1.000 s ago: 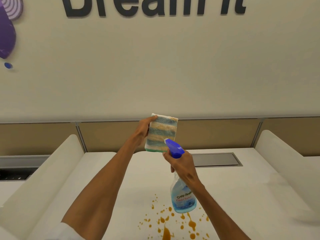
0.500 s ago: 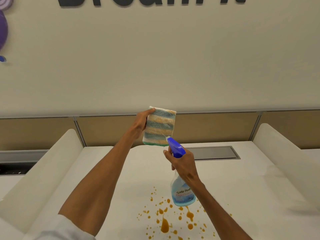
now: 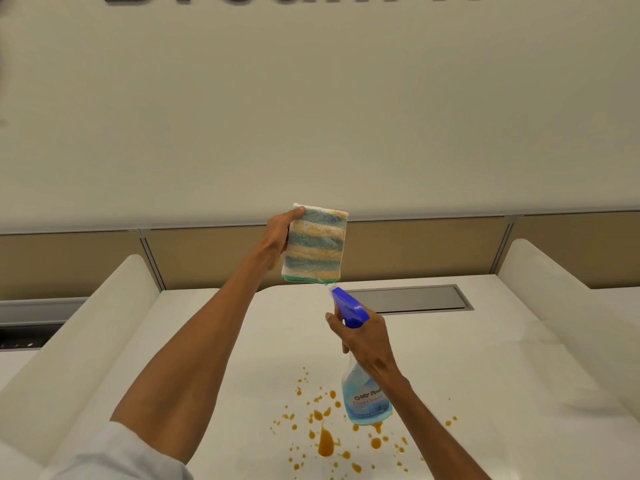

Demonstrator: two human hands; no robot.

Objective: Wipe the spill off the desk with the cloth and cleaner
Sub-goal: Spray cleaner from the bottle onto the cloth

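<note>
My left hand (image 3: 277, 237) holds a folded cloth (image 3: 316, 247) with blue and orange stripes upright in the air above the white desk (image 3: 485, 375). My right hand (image 3: 367, 341) grips the neck of a clear spray bottle (image 3: 365, 398) of blue cleaner. Its blue nozzle (image 3: 348, 306) points up at the cloth's lower edge, very close to it. An orange-brown spill (image 3: 325, 441) of drops and splashes lies on the desk below the bottle, near the front.
A grey metal cable flap (image 3: 408, 299) is set into the desk behind the bottle. Raised white dividers (image 3: 86, 323) (image 3: 561, 292) border the desk on both sides. Tan panels (image 3: 214, 258) and a beige wall with dark lettering stand behind.
The view has tilted down, so more of the spill shows. Both hands keep their hold, and the cloth sits slightly higher relative to the nozzle.
</note>
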